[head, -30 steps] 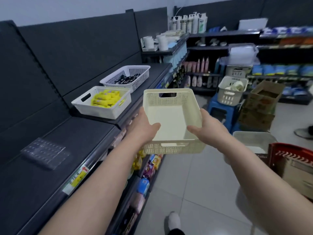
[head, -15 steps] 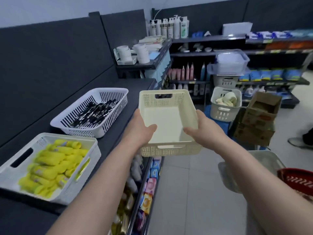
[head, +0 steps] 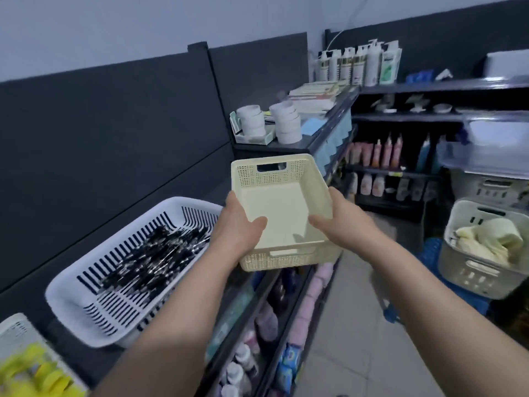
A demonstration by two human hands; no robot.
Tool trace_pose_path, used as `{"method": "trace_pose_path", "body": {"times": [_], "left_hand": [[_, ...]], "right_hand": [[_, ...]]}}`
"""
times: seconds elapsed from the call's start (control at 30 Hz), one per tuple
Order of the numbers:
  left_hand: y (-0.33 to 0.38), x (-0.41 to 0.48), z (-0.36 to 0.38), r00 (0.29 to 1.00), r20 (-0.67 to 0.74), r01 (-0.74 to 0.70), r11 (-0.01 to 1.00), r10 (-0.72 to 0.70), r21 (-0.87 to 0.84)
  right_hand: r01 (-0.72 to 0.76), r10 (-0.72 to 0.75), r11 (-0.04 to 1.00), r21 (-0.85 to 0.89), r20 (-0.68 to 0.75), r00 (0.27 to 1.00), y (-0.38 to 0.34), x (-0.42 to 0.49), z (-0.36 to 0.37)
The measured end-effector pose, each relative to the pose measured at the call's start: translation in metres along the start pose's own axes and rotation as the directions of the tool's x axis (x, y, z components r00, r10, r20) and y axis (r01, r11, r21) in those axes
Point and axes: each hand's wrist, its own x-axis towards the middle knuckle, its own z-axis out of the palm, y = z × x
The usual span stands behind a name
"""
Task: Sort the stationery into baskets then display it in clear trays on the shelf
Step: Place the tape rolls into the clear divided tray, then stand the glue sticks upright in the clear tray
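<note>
Above the front edge of the dark shelf (head: 171,179), the left hand (head: 237,224) and right hand (head: 343,222) each grip a side of an empty cream basket (head: 283,202), beside the white basket (head: 71,296) of black pens (head: 154,259).

White pump bottles (head: 357,65) stand in a row on top of the far rack (head: 429,87), with pink bottles (head: 385,151) lower down. To the right, a grey basket (head: 472,270) of pale cloths (head: 486,239) sits on a blue stool (head: 429,253) on the tiled floor (head: 357,325).
</note>
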Motion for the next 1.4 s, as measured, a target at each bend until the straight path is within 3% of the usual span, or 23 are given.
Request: {"method": "trace_pose_path", "body": {"times": [0.3, 0.57, 0.83, 0.97, 1.07, 1.17, 1.4], "left_hand": [[0.015, 0.146, 0.037, 0.949, -0.107, 0.298, 0.954, -0.298, -0.014], [-0.011, 0.198, 0.053, 0.854, -0.166, 0.495, 0.868, -0.492, -0.029], [-0.029, 0.212, 0.062, 0.852, -0.106, 0.516, 0.857, -0.513, 0.000], [-0.022, 0.212, 0.057, 0.885, -0.156, 0.461, 0.875, -0.439, 0.147], [-0.014, 0.200, 0.043, 0.922, -0.191, 0.380, 0.877, -0.336, 0.295], [-0.015, 0.176, 0.020, 0.914, -0.274, 0.392, 0.827, -0.300, 0.404], [-0.047, 0.056, -0.047, 0.755, -0.493, 0.634, 0.675, -0.432, 0.378]], "right_hand": [[0.176, -0.163, 0.984, -0.031, 0.244, 0.956, -0.002, 0.209, 0.009], [0.308, -0.282, 0.951, -0.017, 0.354, 0.892, -0.019, 0.295, 0.052], [0.429, -0.340, 0.893, -0.133, 0.427, 0.838, -0.011, 0.321, 0.085], [0.560, -0.489, 0.797, -0.228, 0.299, 0.819, -0.021, 0.316, 0.083], [0.654, -0.600, 0.727, -0.207, 0.271, 0.753, -0.041, 0.304, 0.082], [0.735, -0.676, 0.655, -0.173, 0.301, 0.673, -0.063, 0.283, 0.088], [0.866, -0.803, 0.500, 0.009, 0.377, 0.461, -0.120, 0.184, 0.119]]}}
